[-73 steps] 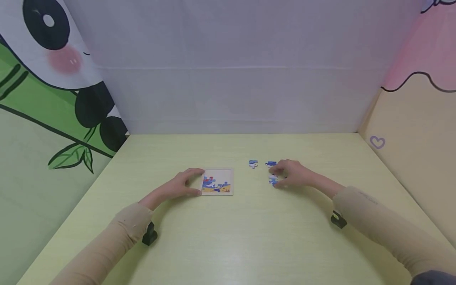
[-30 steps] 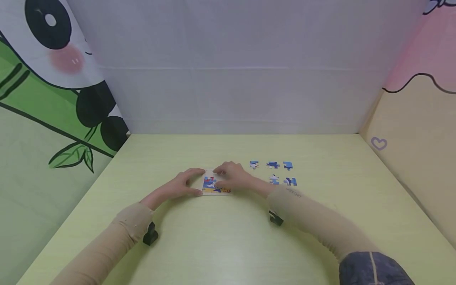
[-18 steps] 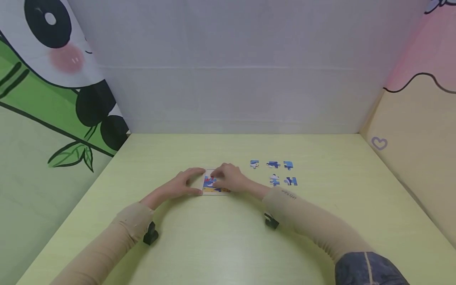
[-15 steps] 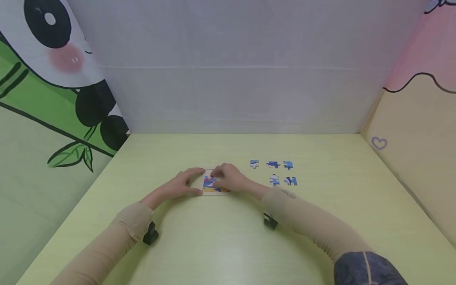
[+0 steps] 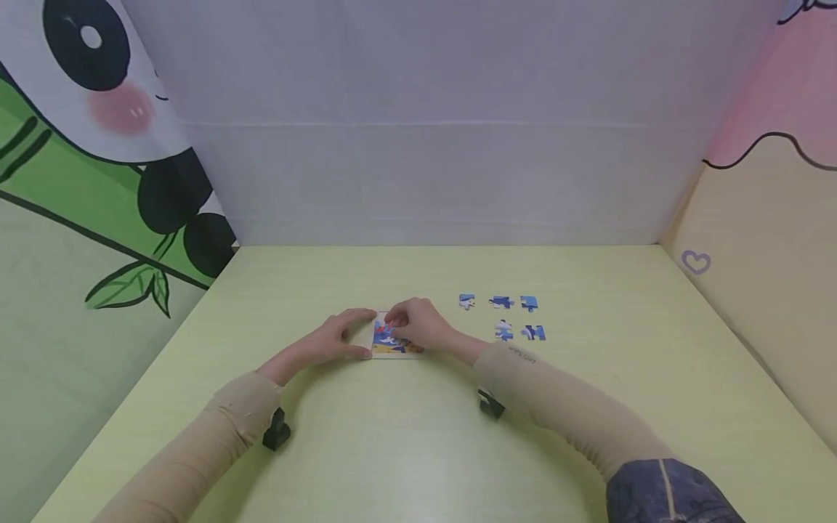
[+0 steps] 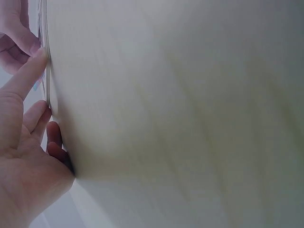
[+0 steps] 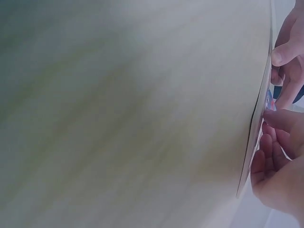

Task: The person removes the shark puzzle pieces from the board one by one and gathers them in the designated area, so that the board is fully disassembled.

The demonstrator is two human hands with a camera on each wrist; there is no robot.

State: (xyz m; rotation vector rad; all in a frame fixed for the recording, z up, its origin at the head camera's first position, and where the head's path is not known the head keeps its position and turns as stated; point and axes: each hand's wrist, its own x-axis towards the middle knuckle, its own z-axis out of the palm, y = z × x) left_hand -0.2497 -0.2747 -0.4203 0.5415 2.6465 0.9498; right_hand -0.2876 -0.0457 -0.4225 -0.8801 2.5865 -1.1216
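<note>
A light square puzzle tray (image 5: 399, 356) lies on the table, blue, red and orange pieces filling its lower part. My left hand (image 5: 329, 339) holds the tray's left side, thumb at the near corner and index finger at the far one. Over the tray's upper right, my right hand (image 5: 421, 325) pinches a small puzzle piece (image 7: 270, 100), showing blue and red, raised at the tray's surface; the fingers mostly hide it. The left wrist view shows the left hand (image 6: 26, 137) at the tray's thin edge (image 6: 46, 61).
Several loose blue-and-white pieces lie right of the tray: one piece (image 5: 466, 301) nearest it, two more beside it, and a lower pair with a piece (image 5: 533, 333) at the right. A pale wall (image 5: 418, 181) stands behind the table (image 5: 418, 436).
My right hand has come left from the loose pieces to the tray, uncovering those pieces. Lately it has shifted only slightly there, fingertips drawing closer together. My left hand stays at the tray's edge.
</note>
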